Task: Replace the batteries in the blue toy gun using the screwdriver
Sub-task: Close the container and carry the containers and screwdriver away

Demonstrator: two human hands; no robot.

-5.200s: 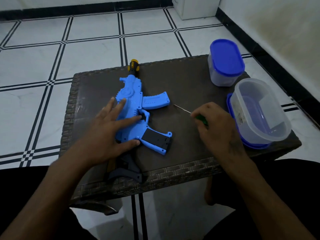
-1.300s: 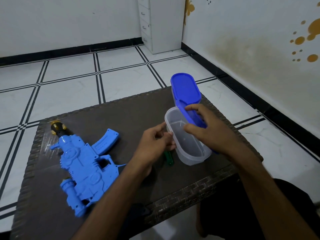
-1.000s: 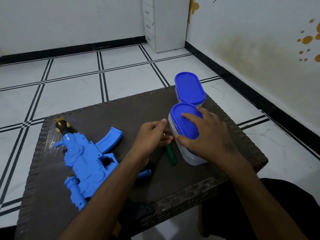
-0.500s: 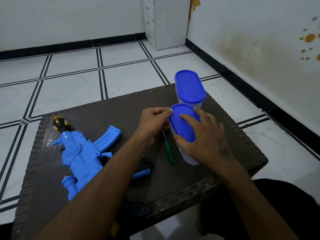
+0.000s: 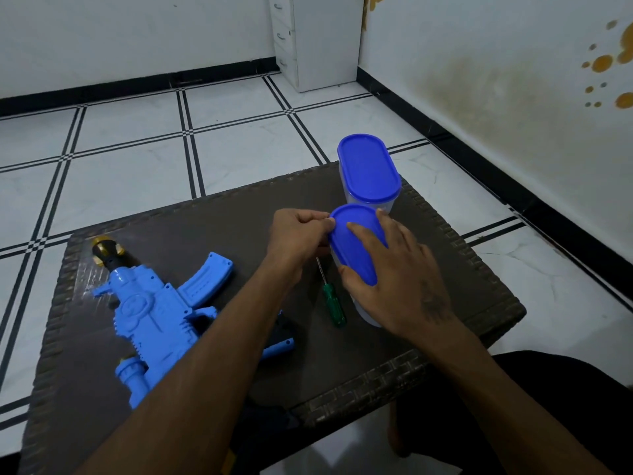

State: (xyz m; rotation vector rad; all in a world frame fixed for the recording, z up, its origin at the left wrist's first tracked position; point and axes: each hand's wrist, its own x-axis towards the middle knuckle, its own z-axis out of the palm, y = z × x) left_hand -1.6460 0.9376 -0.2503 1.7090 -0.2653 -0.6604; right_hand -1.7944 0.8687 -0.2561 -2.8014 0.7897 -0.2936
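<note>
Since half a second ago, little has shifted: right hand [image 5: 397, 279] spread flat on the near container's lid [image 5: 354, 245], left hand [image 5: 298, 234] pinching its edge. Screwdriver [image 5: 334, 303] lies beside; blue toy gun [image 5: 150, 313] at 9 o'clock on the dark woven worktop [image 5: 472, 289]. Second container [image 5: 368, 169] at 12; tiled floor [image 5: 137, 156] and white drawers [image 5: 318, 39] beyond.

I see my right hand [image 5: 400, 286] spread flat over the blue lid [image 5: 354, 241] of the near container [image 5: 368, 315], while my left hand [image 5: 298, 234] pinches that lid's left edge. Just left of the container lies the screwdriver [image 5: 332, 301]; farther left, the blue toy gun [image 5: 150, 317]. Behind it stands a second lidded container [image 5: 368, 171].
</note>
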